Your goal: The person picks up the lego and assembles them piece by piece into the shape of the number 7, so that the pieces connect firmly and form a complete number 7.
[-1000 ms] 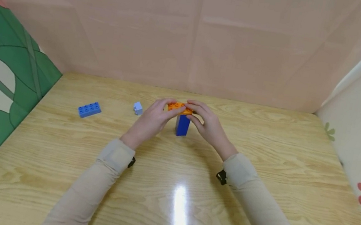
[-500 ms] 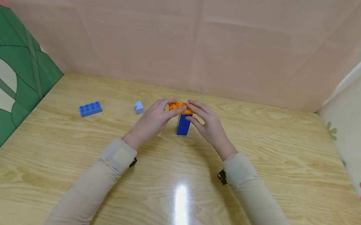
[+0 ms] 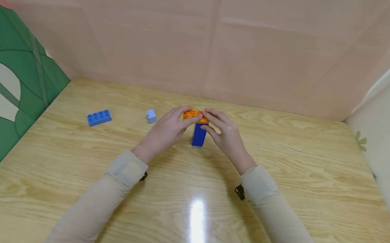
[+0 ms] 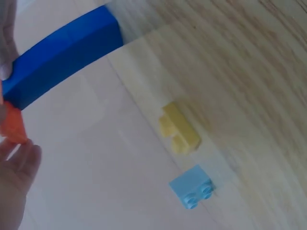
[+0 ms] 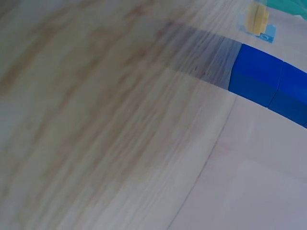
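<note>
An upright blue tower of stacked bricks [image 3: 199, 134] stands on the wooden table, with an orange studded brick [image 3: 191, 115] lying across its top and reaching out to the left. My left hand [image 3: 165, 131] pinches the orange brick's left part between thumb and fingers. From the other side my right hand [image 3: 228, 137] holds its right end, thumb low near the tower's top; those fingers cover part of the brick. In the left wrist view the blue tower [image 4: 67, 50] meets the orange brick [image 4: 13, 125]. Neither hand shows in the right wrist view.
To the left lie a light blue brick [image 3: 151, 116] and a blue studded brick [image 3: 99, 117]. A yellow brick [image 4: 180, 128] shows beside the light blue one in the left wrist view; my left hand hides it from the head view. A pink sheet [image 3: 211, 36] hangs behind the table.
Both hands stay at the orange brick on the blue tower. The whole head view has shifted slightly, so things appear a little farther right.
</note>
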### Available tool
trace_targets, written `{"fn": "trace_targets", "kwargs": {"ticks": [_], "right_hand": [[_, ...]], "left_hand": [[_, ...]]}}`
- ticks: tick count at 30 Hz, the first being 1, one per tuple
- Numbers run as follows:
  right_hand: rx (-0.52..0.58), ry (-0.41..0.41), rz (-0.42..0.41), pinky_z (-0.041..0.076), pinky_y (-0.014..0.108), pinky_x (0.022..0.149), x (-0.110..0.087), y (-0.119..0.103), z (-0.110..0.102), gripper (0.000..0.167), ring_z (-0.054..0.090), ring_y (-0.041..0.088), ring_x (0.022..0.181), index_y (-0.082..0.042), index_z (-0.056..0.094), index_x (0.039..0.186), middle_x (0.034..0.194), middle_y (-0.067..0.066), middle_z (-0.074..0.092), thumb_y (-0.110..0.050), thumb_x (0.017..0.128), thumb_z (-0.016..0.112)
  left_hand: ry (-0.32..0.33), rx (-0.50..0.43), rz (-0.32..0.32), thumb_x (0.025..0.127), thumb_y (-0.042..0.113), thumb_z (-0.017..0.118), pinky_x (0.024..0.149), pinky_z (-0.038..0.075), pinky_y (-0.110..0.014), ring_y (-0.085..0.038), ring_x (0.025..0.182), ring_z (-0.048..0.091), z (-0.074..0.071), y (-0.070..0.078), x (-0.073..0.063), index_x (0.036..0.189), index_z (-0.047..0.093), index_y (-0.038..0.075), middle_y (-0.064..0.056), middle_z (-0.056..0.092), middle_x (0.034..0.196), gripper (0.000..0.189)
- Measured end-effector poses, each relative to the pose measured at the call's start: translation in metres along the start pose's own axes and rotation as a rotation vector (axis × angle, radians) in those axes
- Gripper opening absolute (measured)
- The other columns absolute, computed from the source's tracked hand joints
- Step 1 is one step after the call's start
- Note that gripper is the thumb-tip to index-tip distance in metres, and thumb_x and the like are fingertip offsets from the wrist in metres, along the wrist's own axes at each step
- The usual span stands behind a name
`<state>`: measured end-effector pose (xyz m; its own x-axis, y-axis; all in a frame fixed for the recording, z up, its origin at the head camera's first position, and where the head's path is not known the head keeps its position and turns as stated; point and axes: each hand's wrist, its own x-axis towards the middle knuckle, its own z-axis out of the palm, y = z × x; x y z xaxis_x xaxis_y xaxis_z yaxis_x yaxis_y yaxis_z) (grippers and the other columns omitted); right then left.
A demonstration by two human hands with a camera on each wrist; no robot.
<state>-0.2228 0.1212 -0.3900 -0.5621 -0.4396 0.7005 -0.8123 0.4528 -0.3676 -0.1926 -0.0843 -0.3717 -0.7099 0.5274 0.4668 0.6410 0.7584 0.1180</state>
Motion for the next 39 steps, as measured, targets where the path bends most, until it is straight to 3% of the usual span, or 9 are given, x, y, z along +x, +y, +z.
{"fn": "trace_targets", "kwargs": {"ticks": [4, 6, 14, 21, 27, 35, 39], "right_hand": [[-0.003, 0.0, 0.01, 0.056, 0.037, 0.088, -0.001, 0.0, 0.0, 0.039, 0.064, 0.035, 0.109, 0.004, 0.065, 0.117, 0.119, 0.021, 0.063, 0.001, 0.079, 0.072], [-0.003, -0.006, 0.014, 0.056, 0.037, 0.088, -0.001, -0.001, 0.0, 0.039, 0.064, 0.034, 0.108, 0.004, 0.065, 0.118, 0.119, 0.021, 0.063, 0.0, 0.08, 0.072], [-0.007, -0.033, 0.043, 0.057, 0.036, 0.087, 0.0, -0.002, 0.0, 0.041, 0.064, 0.032, 0.108, 0.002, 0.065, 0.12, 0.12, 0.02, 0.063, -0.003, 0.08, 0.073], [-0.006, -0.037, 0.048, 0.057, 0.036, 0.086, -0.001, -0.001, -0.001, 0.041, 0.065, 0.031, 0.106, 0.001, 0.065, 0.121, 0.121, 0.018, 0.063, -0.003, 0.081, 0.073], [-0.006, -0.038, 0.05, 0.057, 0.036, 0.086, -0.001, -0.001, -0.002, 0.041, 0.065, 0.031, 0.107, 0.0, 0.065, 0.121, 0.12, 0.019, 0.063, -0.004, 0.081, 0.073], [-0.013, -0.036, 0.045, 0.057, 0.036, 0.086, -0.002, 0.0, -0.001, 0.041, 0.065, 0.031, 0.106, 0.0, 0.065, 0.121, 0.119, 0.019, 0.063, -0.004, 0.081, 0.073], [-0.012, -0.038, 0.039, 0.057, 0.036, 0.086, -0.001, 0.0, 0.0, 0.041, 0.065, 0.03, 0.107, 0.0, 0.065, 0.121, 0.119, 0.019, 0.063, -0.004, 0.081, 0.073]], "left_hand": [[-0.023, -0.017, -0.025, 0.095, 0.01, 0.057, 0.106, 0.045, -0.044, -0.034, 0.125, 0.053, -0.003, 0.001, -0.001, 0.14, 0.05, 0.019, -0.019, 0.05, 0.139, 0.046], [-0.023, -0.071, -0.06, 0.098, 0.014, 0.054, 0.106, 0.045, -0.044, -0.034, 0.126, 0.052, -0.005, 0.001, -0.002, 0.142, 0.047, 0.017, -0.018, 0.049, 0.14, 0.044], [-0.019, -0.298, -0.332, 0.103, 0.022, 0.043, 0.1, 0.049, -0.043, -0.028, 0.122, 0.054, -0.012, -0.018, -0.012, 0.143, 0.042, 0.011, -0.013, 0.054, 0.134, 0.042], [-0.149, -0.372, -0.491, 0.102, 0.021, 0.046, 0.097, 0.05, -0.044, -0.027, 0.117, 0.055, -0.007, -0.039, -0.024, 0.137, 0.049, 0.008, -0.011, 0.057, 0.13, 0.038], [-0.275, -0.367, -0.51, 0.099, 0.018, 0.053, 0.099, 0.048, -0.046, -0.031, 0.118, 0.055, 0.001, -0.052, -0.031, 0.133, 0.053, 0.004, -0.016, 0.058, 0.129, 0.037], [-0.383, -0.394, -0.544, 0.095, 0.018, 0.06, 0.1, 0.048, -0.048, -0.036, 0.121, 0.053, 0.005, -0.057, -0.036, 0.133, 0.053, 0.002, -0.019, 0.056, 0.132, 0.042], [-0.409, -0.397, -0.497, 0.095, 0.016, 0.06, 0.097, 0.049, -0.047, -0.034, 0.115, 0.056, 0.008, -0.06, -0.037, 0.133, 0.053, -0.002, -0.021, 0.056, 0.131, 0.043]]}}
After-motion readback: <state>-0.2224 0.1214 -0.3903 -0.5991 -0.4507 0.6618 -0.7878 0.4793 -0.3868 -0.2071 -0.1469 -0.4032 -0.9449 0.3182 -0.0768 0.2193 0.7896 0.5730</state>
